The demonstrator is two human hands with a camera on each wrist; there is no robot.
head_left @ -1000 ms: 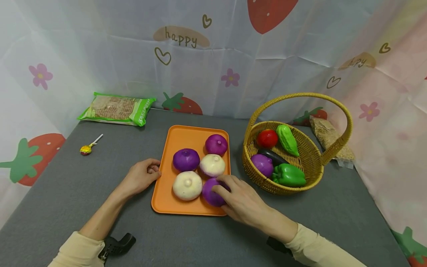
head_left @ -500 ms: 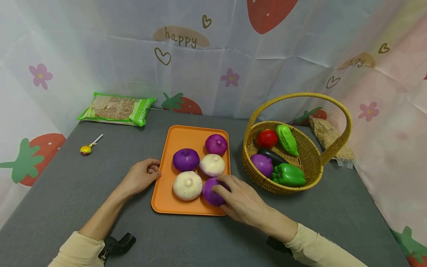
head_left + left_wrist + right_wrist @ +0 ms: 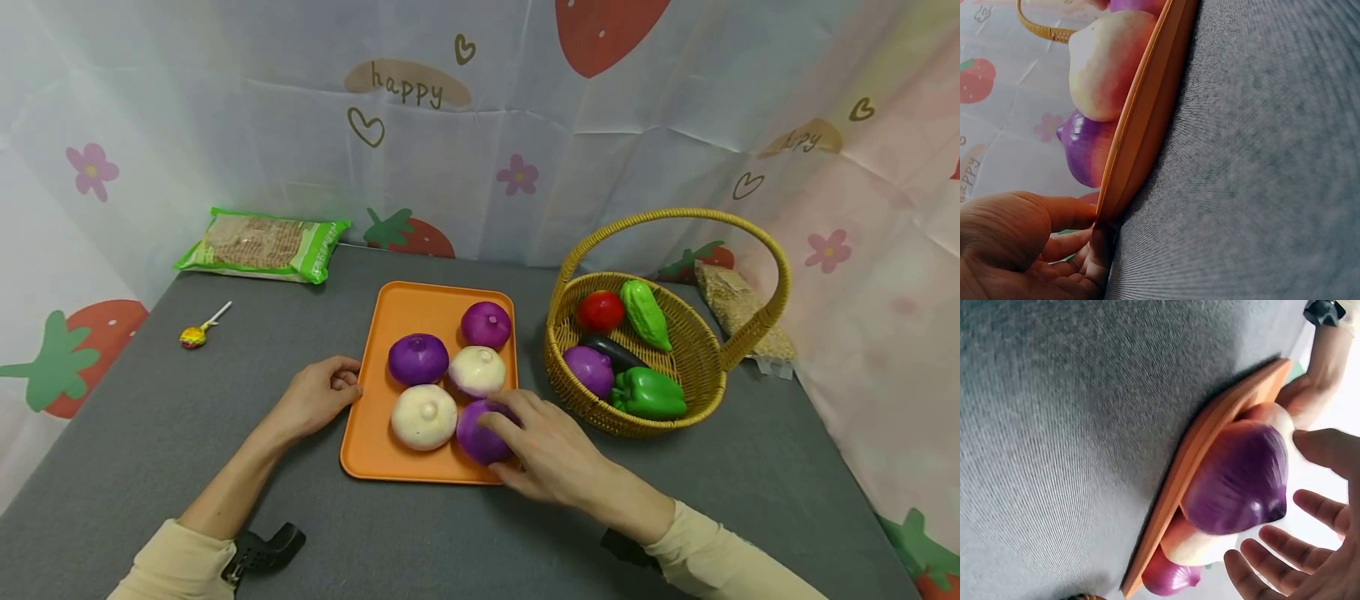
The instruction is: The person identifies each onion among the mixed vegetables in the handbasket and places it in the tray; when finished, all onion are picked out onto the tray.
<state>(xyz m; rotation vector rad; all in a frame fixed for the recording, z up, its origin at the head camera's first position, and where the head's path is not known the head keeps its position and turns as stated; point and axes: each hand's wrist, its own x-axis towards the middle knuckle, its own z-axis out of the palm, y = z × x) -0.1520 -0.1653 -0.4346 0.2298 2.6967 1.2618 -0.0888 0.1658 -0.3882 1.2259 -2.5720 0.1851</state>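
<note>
Right hand (image 3: 551,454) is what I'm watching first: its fingers are spread and loose around the near purple onion (image 3: 482,433), which sits at the front right corner of the orange tray (image 3: 390,321). From the right wrist camera I see the fingertips (image 3: 1310,503) fanned beside the onion with a gap showing, so I can't tell whether any of them actually touch it; nothing is pinched. My left hand (image 3: 318,396) rests on the grey tabletop (image 3: 150,417) at the tray's left edge, fingers curled, and the left wrist view shows the fingertips (image 3: 1069,212) against the tray's rim.

On the tray I count four more onions: a white onion (image 3: 423,417) just beside the purple one, another white onion (image 3: 477,371) behind them, a second purple onion (image 3: 417,358) to its left, and a third purple onion (image 3: 486,324) at the back right.

To the right of the tray stands a wicker basket (image 3: 705,367) with a tall handle, holding a tomato (image 3: 600,312), a bumpy green gourd (image 3: 645,313), a dark aubergine (image 3: 617,351), a purple onion of its own (image 3: 590,370) and a green pepper (image 3: 648,393). A green packet (image 3: 262,243) lies at the far left corner, a lollipop (image 3: 197,332) nearer in on the left, and a bag of grain (image 3: 738,310) behind the basket
</note>
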